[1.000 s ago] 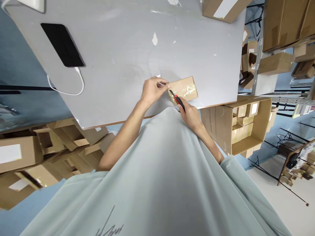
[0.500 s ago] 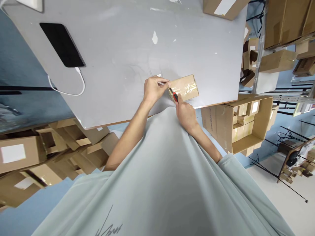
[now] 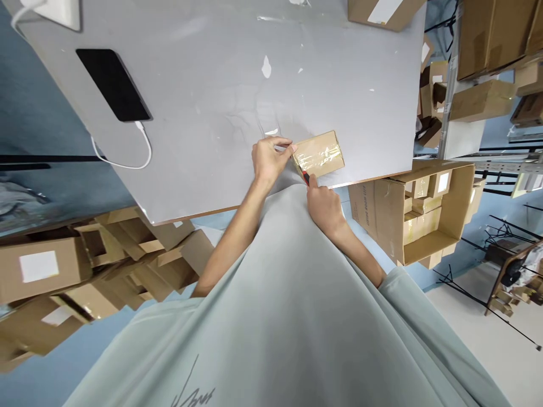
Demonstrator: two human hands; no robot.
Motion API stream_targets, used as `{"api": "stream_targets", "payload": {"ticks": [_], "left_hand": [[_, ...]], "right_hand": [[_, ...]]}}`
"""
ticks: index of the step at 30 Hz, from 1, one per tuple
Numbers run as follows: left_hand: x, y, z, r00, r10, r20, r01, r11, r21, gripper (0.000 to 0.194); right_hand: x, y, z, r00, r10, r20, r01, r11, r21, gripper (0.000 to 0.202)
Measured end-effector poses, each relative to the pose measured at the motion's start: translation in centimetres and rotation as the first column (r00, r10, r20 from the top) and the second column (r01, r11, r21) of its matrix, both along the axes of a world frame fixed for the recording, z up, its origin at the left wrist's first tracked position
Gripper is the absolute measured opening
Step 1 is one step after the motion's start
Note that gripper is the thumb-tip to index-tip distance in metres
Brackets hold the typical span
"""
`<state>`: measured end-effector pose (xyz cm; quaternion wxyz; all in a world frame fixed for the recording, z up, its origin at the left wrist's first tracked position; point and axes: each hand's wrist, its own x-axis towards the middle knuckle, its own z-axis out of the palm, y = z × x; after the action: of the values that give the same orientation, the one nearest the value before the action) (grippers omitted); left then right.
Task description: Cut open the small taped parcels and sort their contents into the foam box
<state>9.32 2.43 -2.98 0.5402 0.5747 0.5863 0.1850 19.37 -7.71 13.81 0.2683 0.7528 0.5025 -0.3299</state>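
Observation:
A small brown box (image 3: pixel 320 154) with shiny clear tape lies on the grey table (image 3: pixel 203 135), close to its front edge. My right hand (image 3: pixel 324 208) is wrapped round a red and black cutter (image 3: pixel 306 177), whose tip is at the lower left edge of the box. At the box's upper left corner, my left hand (image 3: pixel 271 158) pinches with thumb and fingertips against the cardboard. The blade itself is too small to make out.
A black phone (image 3: pixel 113 85) with a white cable lies at the table's left. Another box (image 3: pixel 386 12) stands at the far right. An open carton (image 3: pixel 382 217) of small boxes is beyond the right front edge; more cartons (image 3: pixel 46 268) lie lower left.
My right hand has drawn the cutter slightly down along the box's left end, towards my body. My left hand stays at the corner. The whole view has shifted a little.

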Motion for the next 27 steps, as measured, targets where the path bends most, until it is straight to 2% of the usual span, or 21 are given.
{"api": "stream_targets", "payload": {"ticks": [4, 8, 12, 15, 18, 21, 24, 27], "left_hand": [[0.1, -0.6, 0.5, 1.000, -0.020, -0.003, 0.020, 1.000, 0.018, 0.026], [-0.2, -0.3, 0.4, 1.000, 0.013, -0.025, -0.012, 0.999, 0.039, 0.026], [-0.2, -0.5, 0.2, 1.000, 0.020, -0.020, -0.020, 1.000, 0.000, 0.028], [0.1, -0.9, 0.3, 0.999, 0.032, -0.013, -0.032, 0.999, -0.002, 0.029], [0.1, -0.8, 0.2, 0.999, 0.041, -0.030, -0.040, 0.999, 0.009, 0.031], [-0.1, -0.5, 0.0, 0.999, 0.043, -0.025, -0.043, 0.999, -0.012, 0.034], [0.0, -0.6, -0.1, 0.999, 0.033, 0.003, -0.033, 0.998, -0.049, 0.037], [0.1, -1.3, 0.2, 1.000, 0.005, -0.005, -0.006, 0.999, -0.045, 0.038]], "right_hand": [[-0.3, -0.2, 0.8, 1.000, 0.011, 0.005, -0.011, 1.000, -0.015, 0.054], [0.1, 0.1, 0.1, 0.998, 0.019, -0.058, -0.020, 1.000, -0.005, 0.055], [0.7, -0.4, -0.2, 0.995, 0.028, -0.096, -0.028, 1.000, 0.006, 0.052], [0.9, -1.0, 0.9, 0.997, 0.031, -0.071, -0.032, 0.999, -0.017, 0.047], [1.2, -1.7, 2.6, 0.992, 0.004, -0.126, -0.012, 0.998, -0.061, 0.043], [2.2, -2.5, 3.2, 0.982, -0.070, -0.173, 0.065, 0.997, -0.037, 0.048], [4.4, -3.1, 1.3, 0.958, -0.182, -0.223, 0.219, 0.963, 0.155, 0.054], [7.5, -2.9, -2.7, 0.931, -0.266, -0.251, 0.348, 0.856, 0.381, 0.057]]}}
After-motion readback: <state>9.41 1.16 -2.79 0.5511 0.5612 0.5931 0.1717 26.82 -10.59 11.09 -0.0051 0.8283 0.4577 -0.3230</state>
